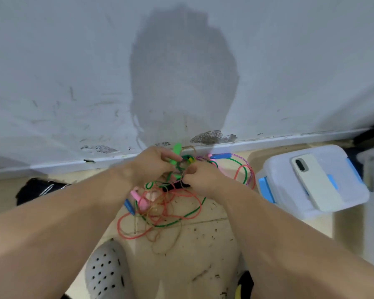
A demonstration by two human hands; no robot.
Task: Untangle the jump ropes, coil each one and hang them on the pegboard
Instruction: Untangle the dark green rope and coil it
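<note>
Left hand (153,162) and right hand (200,178) motion-blurred, fingertips hidden in rope tangle (160,208); which strands they pinch unclear. Grey clog (105,270) cut by bottom edge. Black item (37,188) behind left forearm unidentifiable.

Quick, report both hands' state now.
Left hand: pinches the green handle.
Right hand: fingers curled, pinching the tan rope.

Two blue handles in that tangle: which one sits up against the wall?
The blue handle on the tangle's right side, lying at the baseboard. The other blue handle lies nearer the person, beside a pink handle.
</note>
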